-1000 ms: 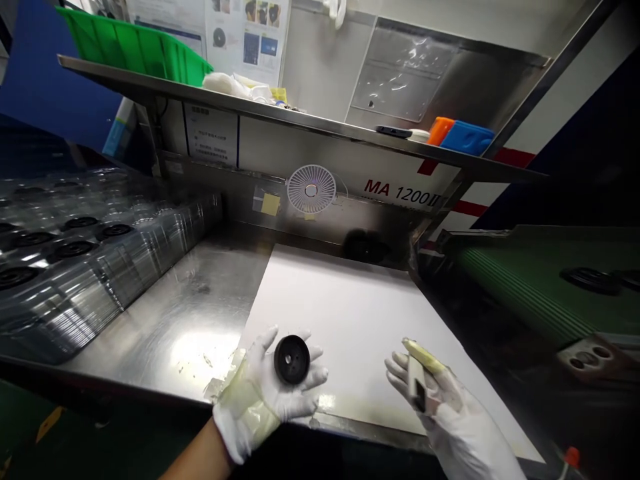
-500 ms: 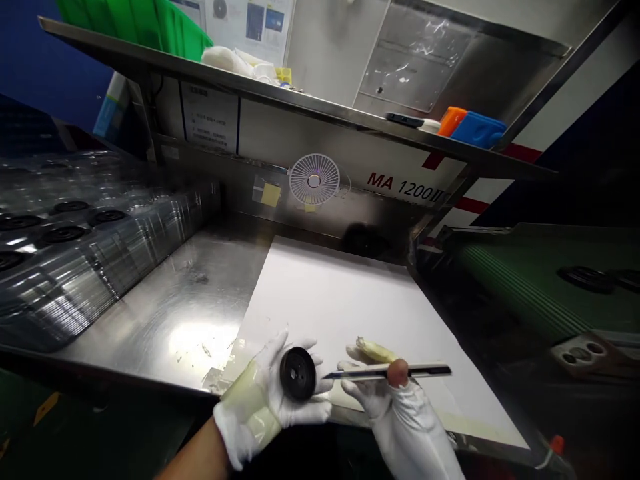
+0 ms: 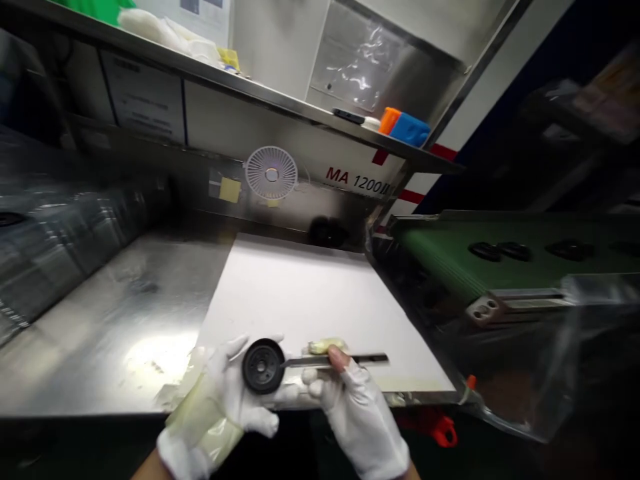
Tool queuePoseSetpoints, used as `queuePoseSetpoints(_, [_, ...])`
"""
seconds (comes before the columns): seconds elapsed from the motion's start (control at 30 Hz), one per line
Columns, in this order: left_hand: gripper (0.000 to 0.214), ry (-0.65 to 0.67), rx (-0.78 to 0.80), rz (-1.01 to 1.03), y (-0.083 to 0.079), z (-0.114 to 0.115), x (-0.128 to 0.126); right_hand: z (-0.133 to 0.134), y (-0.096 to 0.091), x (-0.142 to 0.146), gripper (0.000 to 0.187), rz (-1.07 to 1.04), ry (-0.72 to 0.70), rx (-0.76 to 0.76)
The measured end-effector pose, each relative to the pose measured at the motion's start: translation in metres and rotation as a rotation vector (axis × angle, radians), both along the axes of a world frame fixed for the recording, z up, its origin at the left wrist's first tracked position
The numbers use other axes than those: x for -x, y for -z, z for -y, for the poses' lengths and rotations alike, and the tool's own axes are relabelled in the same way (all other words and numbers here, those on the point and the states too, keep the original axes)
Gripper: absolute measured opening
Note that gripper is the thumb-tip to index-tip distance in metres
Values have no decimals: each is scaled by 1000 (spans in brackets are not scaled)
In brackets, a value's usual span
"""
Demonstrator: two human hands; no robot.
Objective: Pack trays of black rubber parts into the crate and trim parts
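A black moulded disc (image 3: 263, 366) with a central hole sits in the person's left hand (image 3: 225, 401), gripped between gloved thumb and fingers, just above the near edge of a white sheet (image 3: 295, 300) on a steel bench (image 3: 100, 333). The right hand (image 3: 354, 408) is closed around a slim metal trimming knife (image 3: 340, 361), and the knife's tip comes right up to the disc's rim, so the work in hand is at that edge. From here I can't tell whether the blade is actually cutting. Yellowed tape wraps the left glove and a right finger. Off to the right, more black discs lie on a green conveyor belt (image 3: 450, 257); clear stacked trays (image 3: 50, 267) stand to the left.
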State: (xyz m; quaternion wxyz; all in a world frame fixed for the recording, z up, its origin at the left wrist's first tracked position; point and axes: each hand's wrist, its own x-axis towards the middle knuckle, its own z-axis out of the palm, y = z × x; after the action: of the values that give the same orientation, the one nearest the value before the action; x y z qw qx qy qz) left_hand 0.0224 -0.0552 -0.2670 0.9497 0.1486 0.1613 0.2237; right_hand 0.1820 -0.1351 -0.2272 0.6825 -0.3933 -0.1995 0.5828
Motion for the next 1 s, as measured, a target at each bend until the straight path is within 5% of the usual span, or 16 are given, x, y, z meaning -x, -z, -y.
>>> queuePoseSetpoints(0.23, [48,-69,-107,-21,-5,19,-4,4,-3,8,13,182,-89,-42])
queuePoseSetpoints(0.4, [49,-45,-50,8,-11,24,-6,5,9,18,29,440,-58,52])
queuePoseSetpoints(0.6, [58,-129,-94,-191,-22,30,-9,7,-2,28,15,243,-120,-21])
queuePoseSetpoints(0.83, [68,-100,-157,-222,-21,33,-11,13,7,30,33,542,28,84])
queuePoseSetpoints(1.0, [70,-100,-160,-286,-19,34,-11,13,11,32,32,499,44,109])
